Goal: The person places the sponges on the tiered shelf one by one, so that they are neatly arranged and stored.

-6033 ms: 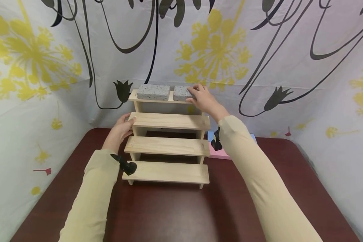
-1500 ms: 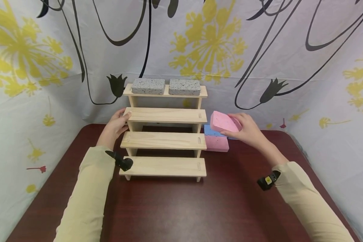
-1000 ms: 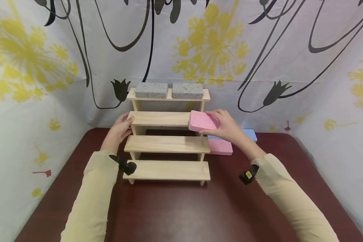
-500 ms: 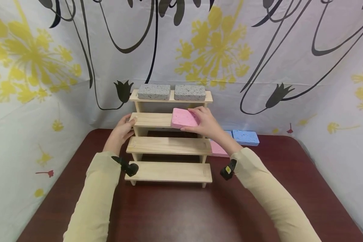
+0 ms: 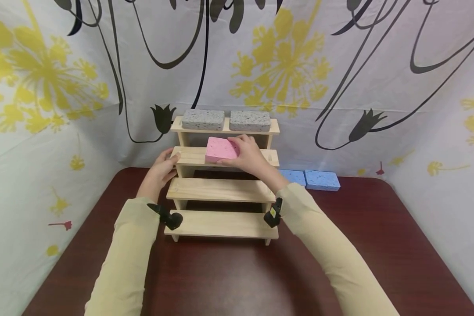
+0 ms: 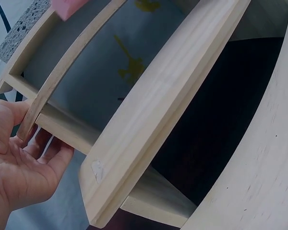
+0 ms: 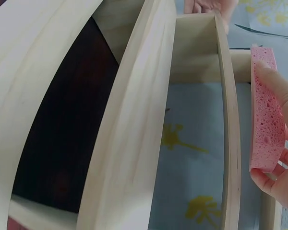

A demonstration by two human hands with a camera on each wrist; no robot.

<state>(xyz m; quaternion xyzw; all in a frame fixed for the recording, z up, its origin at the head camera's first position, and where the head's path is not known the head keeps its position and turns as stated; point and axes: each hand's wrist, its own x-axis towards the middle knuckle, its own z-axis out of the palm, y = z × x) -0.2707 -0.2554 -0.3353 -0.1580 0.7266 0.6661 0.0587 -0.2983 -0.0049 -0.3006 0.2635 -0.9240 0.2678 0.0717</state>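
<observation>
A four-step wooden rack [image 5: 221,189] stands on the dark table, with two grey sponges [image 5: 203,119] [image 5: 249,120] on its top step. My right hand [image 5: 245,154] grips a pink sponge [image 5: 221,149] by its right end, low over the middle of the second step [image 5: 189,156]. The right wrist view shows the pink sponge [image 7: 264,112] edge-on beside that step, with my fingers [image 7: 278,84] curled round it. My left hand [image 5: 163,166] holds the second step's left end, thumb on top. In the left wrist view that hand [image 6: 20,165] straddles the step's end.
Two blue sponges [image 5: 294,177] [image 5: 322,180] lie on the table right of the rack, near the patterned cloth backdrop [image 5: 339,79]. The lower steps [image 5: 221,224] are bare. The table's front [image 5: 237,281] holds only my sleeves.
My right hand lifted the pink sponge from the stack beside the rack and carried it left along the second step to its middle. The left hand stayed on the step's end.
</observation>
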